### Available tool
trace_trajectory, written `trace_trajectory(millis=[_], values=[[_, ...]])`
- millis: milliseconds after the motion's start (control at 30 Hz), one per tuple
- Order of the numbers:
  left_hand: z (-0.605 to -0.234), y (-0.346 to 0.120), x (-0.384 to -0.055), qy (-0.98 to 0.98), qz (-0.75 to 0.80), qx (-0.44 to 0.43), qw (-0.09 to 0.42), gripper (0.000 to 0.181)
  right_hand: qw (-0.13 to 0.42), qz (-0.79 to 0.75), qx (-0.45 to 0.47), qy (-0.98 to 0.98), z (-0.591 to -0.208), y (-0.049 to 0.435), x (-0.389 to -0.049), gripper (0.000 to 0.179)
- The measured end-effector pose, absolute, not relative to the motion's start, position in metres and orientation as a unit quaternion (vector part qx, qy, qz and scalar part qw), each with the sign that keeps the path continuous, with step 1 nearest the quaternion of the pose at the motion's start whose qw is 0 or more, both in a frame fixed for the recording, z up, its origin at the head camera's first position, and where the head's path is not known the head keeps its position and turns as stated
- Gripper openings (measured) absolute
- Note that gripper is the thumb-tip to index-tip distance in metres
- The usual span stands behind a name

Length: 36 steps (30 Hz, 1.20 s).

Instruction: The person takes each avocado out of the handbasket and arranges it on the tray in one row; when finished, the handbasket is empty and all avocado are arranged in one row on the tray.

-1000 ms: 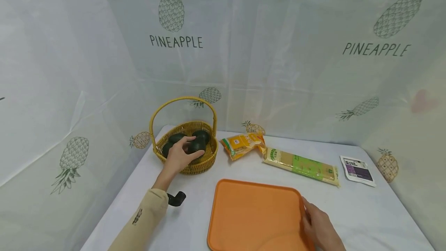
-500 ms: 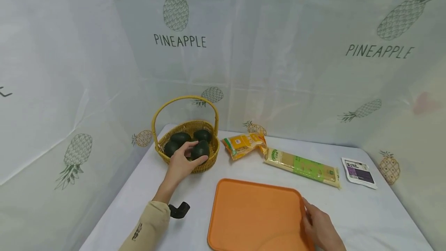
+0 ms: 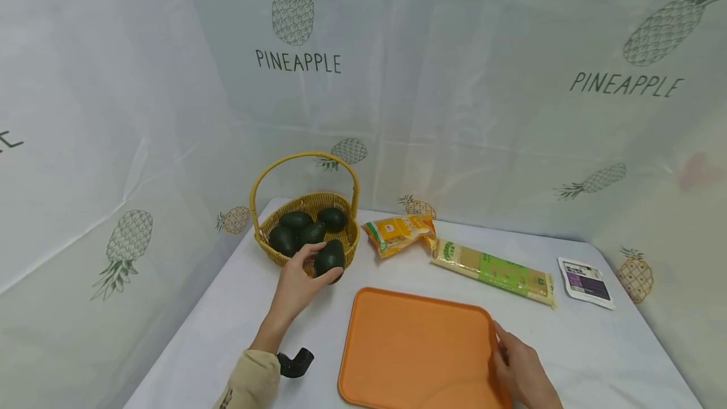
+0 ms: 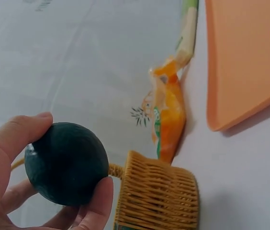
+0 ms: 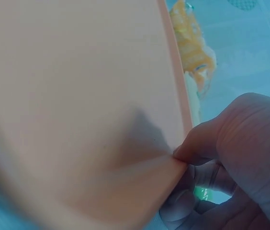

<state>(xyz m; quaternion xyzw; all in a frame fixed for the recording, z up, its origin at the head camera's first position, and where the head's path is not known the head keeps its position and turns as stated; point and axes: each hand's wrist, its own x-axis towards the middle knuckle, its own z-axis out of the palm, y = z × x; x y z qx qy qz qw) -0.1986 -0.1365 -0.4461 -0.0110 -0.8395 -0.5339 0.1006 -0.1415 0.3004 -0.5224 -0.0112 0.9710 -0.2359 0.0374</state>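
My left hand point(image 3: 296, 283) holds a dark green avocado point(image 3: 329, 259) between thumb and fingers, just in front of the near rim of a yellow wicker basket point(image 3: 353, 240). In the left wrist view the gripped avocado point(image 4: 67, 163) looks round, with the basket point(image 4: 159, 191) behind it. Several more avocados point(image 3: 295, 220) lie inside the basket. My right hand point(image 3: 522, 366) pinches the right edge of an orange tray point(image 3: 420, 346) lying on the table. The right wrist view shows its thumb on top of the tray's rim point(image 5: 182, 96), with curled fingers underneath.
An orange food packet point(image 3: 399, 234) lies right of the basket, and a long green-and-yellow noodle pack point(image 3: 494, 272) beyond the tray. A white-and-purple pouch point(image 3: 585, 283) rests at the right. Curtains with pineapple prints point(image 3: 292, 16) enclose the table. A black wrist-mount piece point(image 3: 296, 363) hangs by the left sleeve.
My left hand has lifted an avocado out of the basket and brought it nearer, to the right. The remaining avocados show more fully. My right hand stays on the tray's edge.
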Motion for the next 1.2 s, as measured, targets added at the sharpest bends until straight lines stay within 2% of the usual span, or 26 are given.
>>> trace_trajectory(millis=[700,1000,1200], values=[[-0.465,-0.108,-0.180,-0.841,-0.533,-0.025,0.093,0.063,0.048,-0.245,-0.009,0.968,-0.522,0.307,-0.143,0.059],[-0.484,-0.098,-0.180,-0.850,-0.515,-0.045,0.096,0.060,0.020,-0.240,-0.013,0.971,-0.522,0.304,-0.143,0.058],[-0.494,-0.091,-0.179,-0.852,-0.513,-0.057,0.082,0.061,0.041,-0.236,-0.001,0.971,-0.525,0.304,-0.143,0.059]])
